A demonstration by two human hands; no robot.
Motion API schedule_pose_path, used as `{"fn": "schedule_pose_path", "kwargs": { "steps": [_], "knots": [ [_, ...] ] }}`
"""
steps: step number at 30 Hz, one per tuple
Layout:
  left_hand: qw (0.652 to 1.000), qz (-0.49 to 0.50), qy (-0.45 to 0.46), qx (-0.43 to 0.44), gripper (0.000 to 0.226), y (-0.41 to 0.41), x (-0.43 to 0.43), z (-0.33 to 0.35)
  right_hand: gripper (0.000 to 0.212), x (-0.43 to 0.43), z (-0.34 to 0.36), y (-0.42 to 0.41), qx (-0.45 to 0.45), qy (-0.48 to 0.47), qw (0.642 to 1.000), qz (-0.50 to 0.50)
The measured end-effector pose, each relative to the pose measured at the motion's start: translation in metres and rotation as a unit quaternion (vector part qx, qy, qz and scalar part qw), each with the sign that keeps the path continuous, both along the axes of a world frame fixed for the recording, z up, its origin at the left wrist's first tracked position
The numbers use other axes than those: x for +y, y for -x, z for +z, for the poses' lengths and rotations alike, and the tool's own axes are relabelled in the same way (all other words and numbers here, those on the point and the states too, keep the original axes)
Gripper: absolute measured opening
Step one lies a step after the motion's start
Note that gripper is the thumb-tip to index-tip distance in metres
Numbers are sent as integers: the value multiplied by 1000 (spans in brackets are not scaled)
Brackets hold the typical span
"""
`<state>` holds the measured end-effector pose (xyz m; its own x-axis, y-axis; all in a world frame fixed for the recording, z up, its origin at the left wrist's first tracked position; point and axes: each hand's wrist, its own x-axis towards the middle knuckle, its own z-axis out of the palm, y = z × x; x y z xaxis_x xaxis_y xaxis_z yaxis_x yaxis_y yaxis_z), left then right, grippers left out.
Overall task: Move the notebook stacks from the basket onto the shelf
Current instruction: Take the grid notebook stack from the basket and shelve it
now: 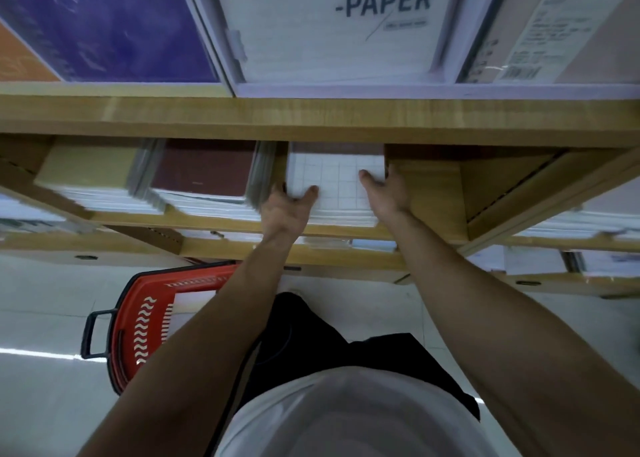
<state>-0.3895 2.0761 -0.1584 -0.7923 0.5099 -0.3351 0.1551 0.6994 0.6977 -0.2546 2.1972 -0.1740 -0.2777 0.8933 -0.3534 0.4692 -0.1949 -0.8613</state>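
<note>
A stack of notebooks with a white grid cover (337,182) lies on the wooden shelf (429,193), partly under the board above. My left hand (285,207) grips its left side, thumb on the cover. My right hand (386,189) grips its right side, thumb on top too. The red basket (145,321) stands on the floor at lower left, behind my left forearm. Something white shows inside the basket; most of its inside is hidden.
Left of the grid stack lie a dark red notebook stack (204,176) and a tan one (90,169). The upper shelf holds large paper pads, one marked PAPER (346,23). Bare shelf board lies right of the grid stack. Lower shelves hold more paper goods.
</note>
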Motion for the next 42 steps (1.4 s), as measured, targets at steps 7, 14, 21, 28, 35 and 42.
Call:
{"fn": "schedule_pose_path", "kwargs": {
  "steps": [7, 14, 21, 28, 35, 42],
  "knots": [
    [998, 18, -58, -10, 56, 0, 2, -4, 39, -23, -12, 3, 45, -4, 998, -34],
    [997, -34, -42, -54, 62, 19, 1, -7, 42, -15, -16, 6, 50, 11, 999, -14],
    [991, -64, -54, -108, 58, 18, -1, -10, 48, -10, -13, -6, 44, 5, 999, 23],
    [983, -40, -80, -160, 53, 18, -1, 1, 52, -18, 3, -8, 41, 7, 999, 33],
    [979, -22, -51, -198, 104, -3, -21, -14, 55, -45, -13, -25, 24, 69, 997, 9],
    [963, 58, -99, -245, 98, -4, -10, -24, 62, -45, -26, -18, 29, 67, 997, 4]
  ]
}}
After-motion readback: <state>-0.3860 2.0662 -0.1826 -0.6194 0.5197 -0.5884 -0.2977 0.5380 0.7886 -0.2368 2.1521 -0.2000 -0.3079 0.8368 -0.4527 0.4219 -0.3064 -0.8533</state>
